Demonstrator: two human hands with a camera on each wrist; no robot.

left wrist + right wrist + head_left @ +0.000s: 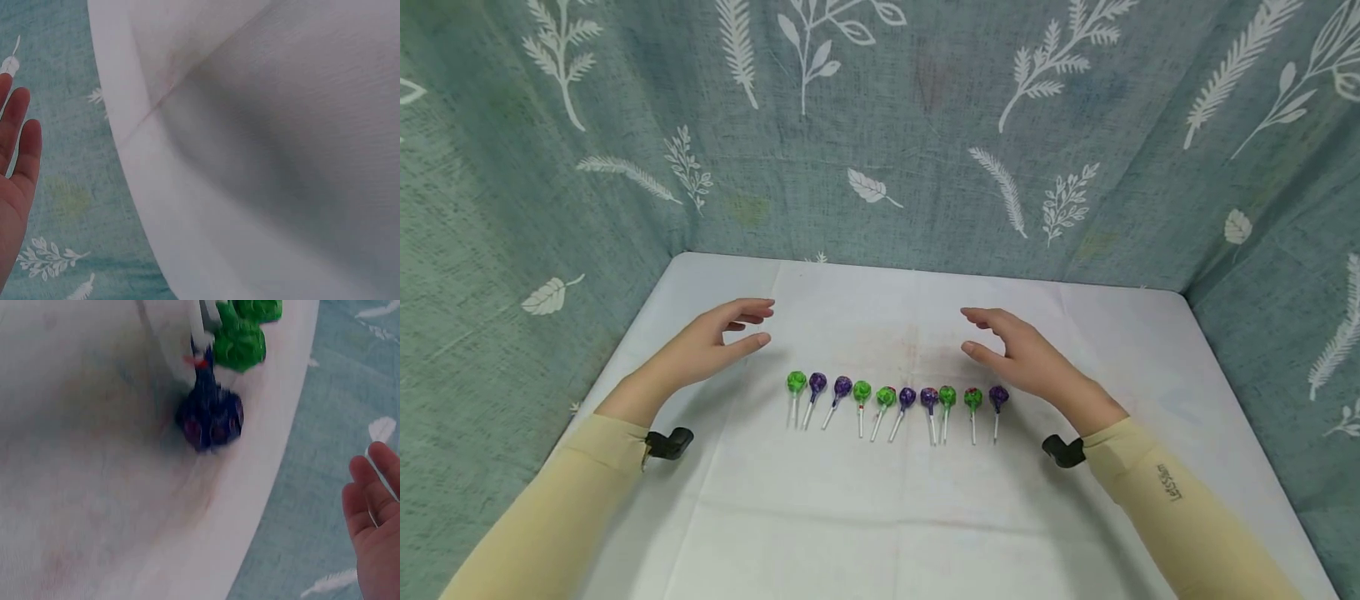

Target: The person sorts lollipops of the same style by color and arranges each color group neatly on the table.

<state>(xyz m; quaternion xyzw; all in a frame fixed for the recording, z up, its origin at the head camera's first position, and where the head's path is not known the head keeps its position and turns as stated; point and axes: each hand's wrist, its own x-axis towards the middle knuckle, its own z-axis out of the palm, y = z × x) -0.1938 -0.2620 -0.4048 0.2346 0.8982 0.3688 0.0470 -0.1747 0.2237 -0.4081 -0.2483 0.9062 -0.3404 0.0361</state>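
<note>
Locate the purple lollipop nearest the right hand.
In the head view, that purple lollipop is the rightmost one on the white table, with a green lollipop left of it and the right hand above.

Free strips before and beyond 10 lollipops [886,397]
Bare worktop [820,500] runs beyond them, between the left hand [718,337] and the right hand [1011,350], and more broadly on their near side. The lollipops block the middle; the 7th and 8th from the left leave hardly any gap at their heads. The curtain [880,133] walls off the far, left and right edges.
</note>
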